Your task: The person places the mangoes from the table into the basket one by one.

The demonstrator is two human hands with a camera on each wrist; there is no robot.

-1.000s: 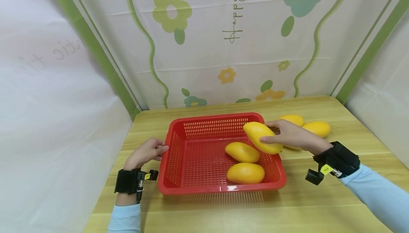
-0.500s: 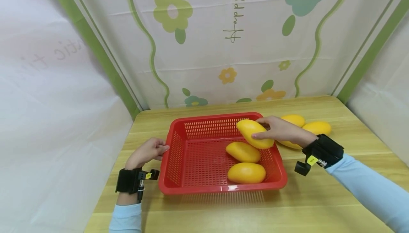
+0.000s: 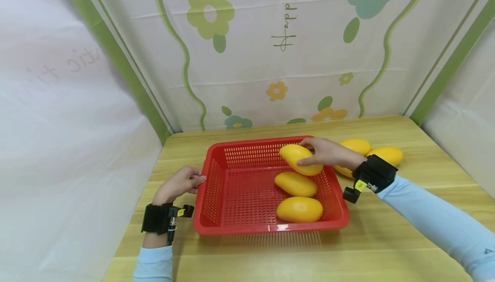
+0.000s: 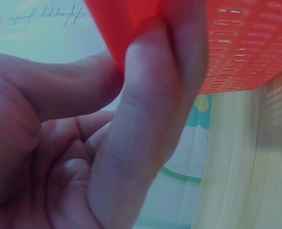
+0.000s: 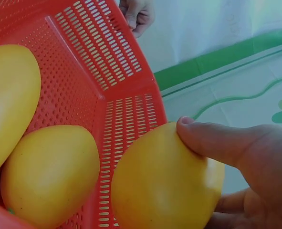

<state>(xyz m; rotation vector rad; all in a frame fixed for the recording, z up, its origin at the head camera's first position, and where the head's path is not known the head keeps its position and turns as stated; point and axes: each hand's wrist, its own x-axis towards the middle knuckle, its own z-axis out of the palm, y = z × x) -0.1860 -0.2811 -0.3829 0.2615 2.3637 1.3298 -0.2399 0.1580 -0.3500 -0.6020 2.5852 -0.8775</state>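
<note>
My right hand [image 3: 322, 151] grips a yellow mango [image 3: 299, 159] over the far right part of a red plastic basket [image 3: 247, 229]. In the right wrist view the thumb lies along the side of this held mango [image 5: 164, 179]. Two more mangoes lie inside the basket on its right side: one in the middle [image 3: 295, 184] and one by the near wall [image 3: 299, 209]. My left hand [image 3: 179, 185] pinches the basket's left rim. The left wrist view shows its thumb and finger on either side of the red rim [image 4: 113, 38].
Several mangoes [image 3: 386, 156] lie on the wooden table [image 3: 417, 230] right of the basket, partly hidden behind my right hand and wrist. A white cloth printed with flowers [image 3: 247, 58] stands behind the table, with white cloth sides at left and right.
My right hand has carried the mango leftward, from over the basket's right rim to inside its outline. My left hand keeps its hold on the rim, and the basket stays in place.
</note>
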